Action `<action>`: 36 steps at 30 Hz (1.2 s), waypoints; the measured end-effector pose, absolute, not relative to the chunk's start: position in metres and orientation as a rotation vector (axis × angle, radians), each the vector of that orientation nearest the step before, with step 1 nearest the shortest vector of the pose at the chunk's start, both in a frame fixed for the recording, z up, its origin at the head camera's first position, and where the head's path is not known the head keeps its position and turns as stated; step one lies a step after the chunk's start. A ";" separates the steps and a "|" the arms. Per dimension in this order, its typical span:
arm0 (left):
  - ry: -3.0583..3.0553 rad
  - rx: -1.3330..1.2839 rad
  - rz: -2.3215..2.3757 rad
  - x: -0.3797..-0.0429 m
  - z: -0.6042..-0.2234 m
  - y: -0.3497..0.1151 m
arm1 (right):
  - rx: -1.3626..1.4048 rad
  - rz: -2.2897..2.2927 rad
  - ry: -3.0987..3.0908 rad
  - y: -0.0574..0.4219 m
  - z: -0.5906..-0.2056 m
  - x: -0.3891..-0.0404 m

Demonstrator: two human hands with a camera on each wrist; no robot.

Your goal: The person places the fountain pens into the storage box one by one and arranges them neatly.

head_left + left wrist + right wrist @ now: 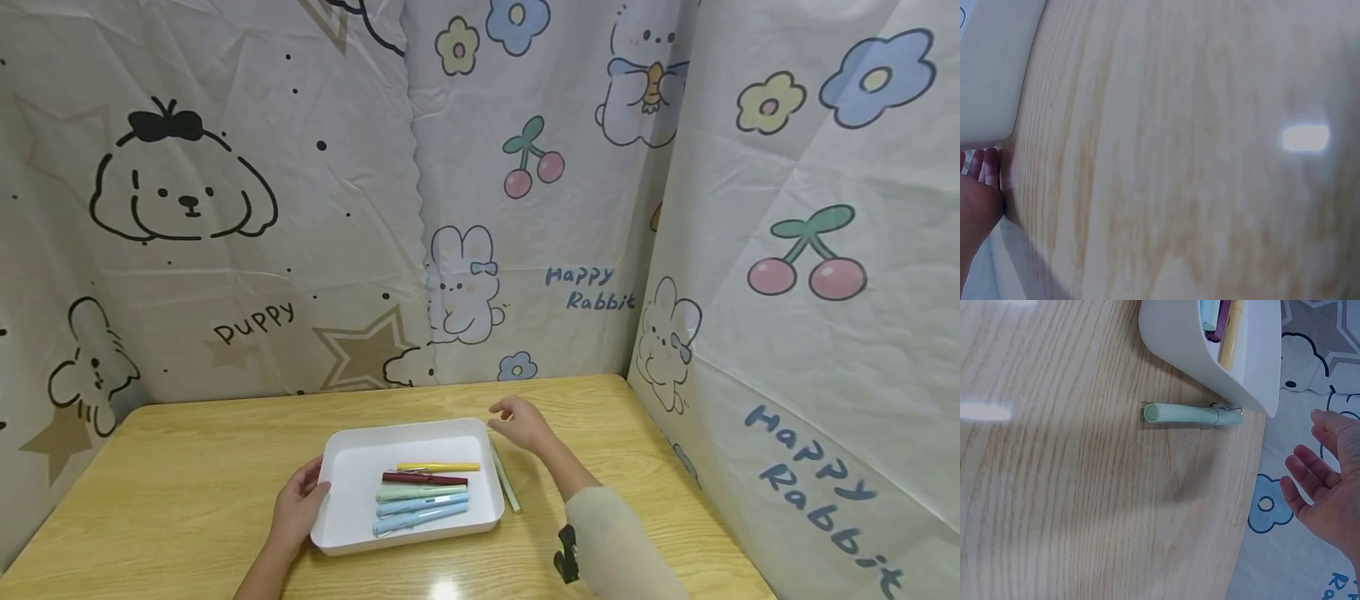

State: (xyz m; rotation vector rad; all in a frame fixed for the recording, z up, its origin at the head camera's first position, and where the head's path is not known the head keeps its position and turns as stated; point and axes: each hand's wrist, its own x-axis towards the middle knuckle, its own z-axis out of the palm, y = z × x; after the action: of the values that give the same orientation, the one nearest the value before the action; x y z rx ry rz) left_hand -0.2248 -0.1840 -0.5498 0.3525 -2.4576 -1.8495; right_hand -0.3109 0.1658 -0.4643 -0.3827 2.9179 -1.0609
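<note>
A white tray (352, 533) stands on the table, its left side gripped by my left hand (296, 504) with the thumb at the rim. Inside lie a yellow pen (438, 467), a dark red pen (425, 478), a light green pen (422, 493) and two light blue pens (422, 517), roughly side by side. Another light green pen (1182, 414) lies on the table along the tray's right side, its clip end by the tray wall. My right hand (521, 423), fingers loosely bent and holding nothing, hovers by the tray's far right corner, beyond that pen.
The wooden table (187, 483) ends at a printed cloth (360, 250) hung behind it. Another cloth wall (810, 350) runs along the right side. A black clip or strap (567, 554) sits at the right sleeve.
</note>
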 end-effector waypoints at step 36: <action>-2.446 0.359 -1.850 -0.224 -0.550 -0.185 | -0.204 -1.043 2.861 0.181 -0.505 -0.301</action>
State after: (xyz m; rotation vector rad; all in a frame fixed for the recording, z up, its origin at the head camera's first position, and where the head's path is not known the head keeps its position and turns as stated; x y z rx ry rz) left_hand -0.2240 -0.1845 -0.5501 0.3592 -2.4463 -1.8496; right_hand -0.3012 0.1806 -0.5053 -0.2044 2.8612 -1.0432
